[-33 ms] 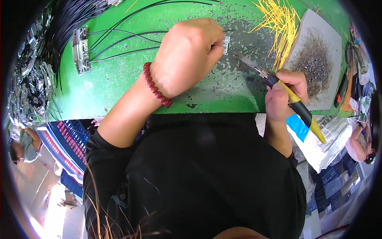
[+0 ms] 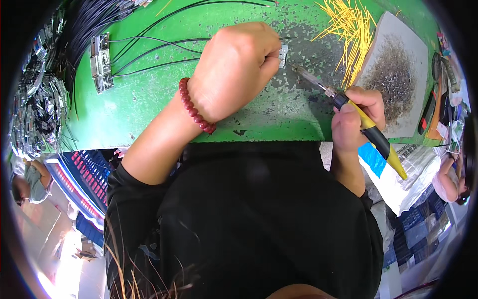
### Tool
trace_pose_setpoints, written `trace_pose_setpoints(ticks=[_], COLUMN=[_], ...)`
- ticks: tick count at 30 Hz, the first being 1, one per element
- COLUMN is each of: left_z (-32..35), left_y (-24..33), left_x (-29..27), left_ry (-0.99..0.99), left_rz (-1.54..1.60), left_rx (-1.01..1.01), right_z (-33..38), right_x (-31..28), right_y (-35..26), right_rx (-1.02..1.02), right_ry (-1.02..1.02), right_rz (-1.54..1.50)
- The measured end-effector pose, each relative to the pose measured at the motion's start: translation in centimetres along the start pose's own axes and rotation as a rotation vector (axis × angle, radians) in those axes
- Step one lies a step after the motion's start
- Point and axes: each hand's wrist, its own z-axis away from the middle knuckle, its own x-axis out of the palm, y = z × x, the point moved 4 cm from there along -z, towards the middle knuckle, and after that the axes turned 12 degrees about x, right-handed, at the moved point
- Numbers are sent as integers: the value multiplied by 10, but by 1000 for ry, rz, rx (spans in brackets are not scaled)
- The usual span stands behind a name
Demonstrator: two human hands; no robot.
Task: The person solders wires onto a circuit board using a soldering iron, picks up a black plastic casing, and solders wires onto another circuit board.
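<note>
Left hand (image 2: pixel 239 67): upper centre, fingers curled together at small silvery piece (image 2: pixel 283 56), pinch hidden, cannot tell | Right hand (image 2: pixel 354 122): right of centre, fingers clamped on yellow-and-black pen-shaped tool (image 2: pixel 379 141), tip near but apart from piece | Yellow wires (image 2: pixel 359 42): upper right | Black wire bundle (image 2: pixel 94 22): upper left

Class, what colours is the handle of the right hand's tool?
The handle is yellow and black, best seen in the head view.
</note>
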Motion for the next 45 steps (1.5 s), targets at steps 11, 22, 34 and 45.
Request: trace_pose_setpoints(ticks=[11, 22, 34, 45], left_z=[-3, -4, -11, -16], left_y=[0, 0, -1, -3], left_x=[0, 0, 2, 3], left_ry=[-11, -3, -67, -108], left_rz=[-1, -4, -50, -50], left_rx=[5, 6, -22, -8], right_z=[-1, 0, -2, -3], right_x=[6, -1, 7, 9], right_y=[0, 4, -2, -1], right_rx=[-17, -12, -32, -34], right_ry=[-6, -23, 15, -12], right_rz=[93, 8, 42, 119])
